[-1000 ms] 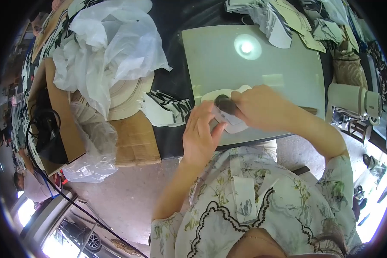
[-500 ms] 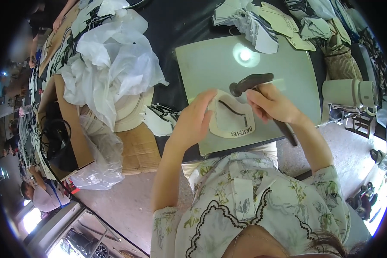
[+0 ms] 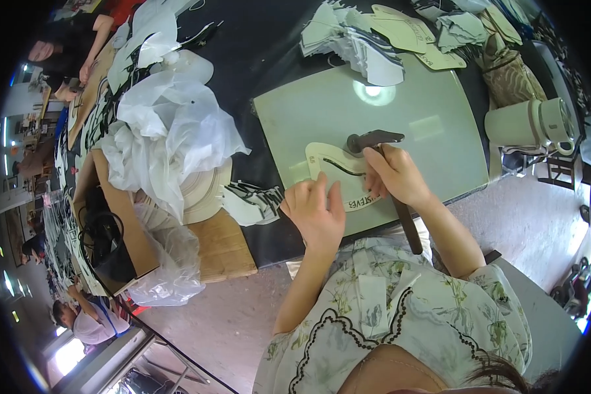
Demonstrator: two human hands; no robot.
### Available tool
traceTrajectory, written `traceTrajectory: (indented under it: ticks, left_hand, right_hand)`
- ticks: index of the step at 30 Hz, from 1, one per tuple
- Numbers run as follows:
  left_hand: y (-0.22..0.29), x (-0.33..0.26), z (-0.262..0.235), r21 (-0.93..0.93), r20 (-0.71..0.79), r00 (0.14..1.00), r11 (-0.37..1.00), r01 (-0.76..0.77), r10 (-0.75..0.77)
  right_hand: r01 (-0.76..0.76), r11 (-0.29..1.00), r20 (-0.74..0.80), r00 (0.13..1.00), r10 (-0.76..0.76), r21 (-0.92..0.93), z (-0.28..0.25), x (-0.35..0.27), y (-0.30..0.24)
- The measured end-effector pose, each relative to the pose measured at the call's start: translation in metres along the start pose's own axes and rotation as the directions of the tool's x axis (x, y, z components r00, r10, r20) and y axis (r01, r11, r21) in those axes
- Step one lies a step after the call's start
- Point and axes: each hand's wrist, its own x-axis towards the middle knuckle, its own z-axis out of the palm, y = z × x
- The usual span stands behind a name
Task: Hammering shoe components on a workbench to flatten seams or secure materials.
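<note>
A cream pattern piece (image 3: 317, 157) with a dark curved strip or slot and handwriting lies flat on the pale green board. At its lower left edge, my left hand (image 3: 318, 213) rests with bent, separated fingers; the fingertips touch the piece, and I see nothing held in them. My right hand (image 3: 398, 176) is wrapped round a hammer (image 3: 408, 226), whose dark head is above the piece's upper right part. The handle slants down past my palm toward the board's near edge. My right hand hides the right end of the piece.
The green board (image 3: 433, 95) lies on a black table. Stacked cut pieces (image 3: 364, 56) and yellowish patterns (image 3: 400, 33) sit beyond it. A pale flask (image 3: 519, 125) is at the right. Leftward are white plastic sheeting (image 3: 171, 118), strip-edged pieces (image 3: 253, 202) and a cardboard box (image 3: 128, 230). Other people are farther left.
The pattern piece has gone from tilted up in my left hand to flat on the board. My left hand has moved to its near edge; the hammer has come lower and nearer.
</note>
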Motion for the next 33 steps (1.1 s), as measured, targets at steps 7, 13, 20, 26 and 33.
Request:
traceTrajectory:
  ticks: [7, 13, 20, 26, 33]
  left_hand:
    - [-0.006, 0.018, 0.008, -0.255, -0.005, 0.996, 0.963, 0.082, -0.086]
    - [0.024, 0.015, -0.014, -0.581, -0.276, 0.930, 0.728, -0.363, 0.243]
    - [-0.117, -0.009, -0.046, 0.102, -0.348, 0.896, 0.939, 0.329, -0.276]
    - [-0.078, 0.014, -0.038, 0.369, -0.391, 0.918, 0.902, 0.225, -0.069]
    - [-0.001, 0.116, 0.006, -0.306, -0.096, 0.948, 0.897, -0.318, 0.303]
  right_hand:
    - [0.044, 0.999, -0.066, 0.997, -0.042, 0.025, 0.012, 0.001, 0.001]
    - [0.206, 0.975, -0.150, 0.965, -0.217, -0.086, 0.013, 0.007, 0.019]
    - [0.062, 0.998, -0.072, 0.996, -0.061, 0.005, 0.016, 0.002, 0.000]
    - [0.039, 0.991, -0.005, 0.999, -0.038, 0.132, -0.021, -0.004, 0.012]
    - [-0.032, 0.999, -0.113, 0.993, 0.031, -0.008, -0.036, -0.015, 0.005]
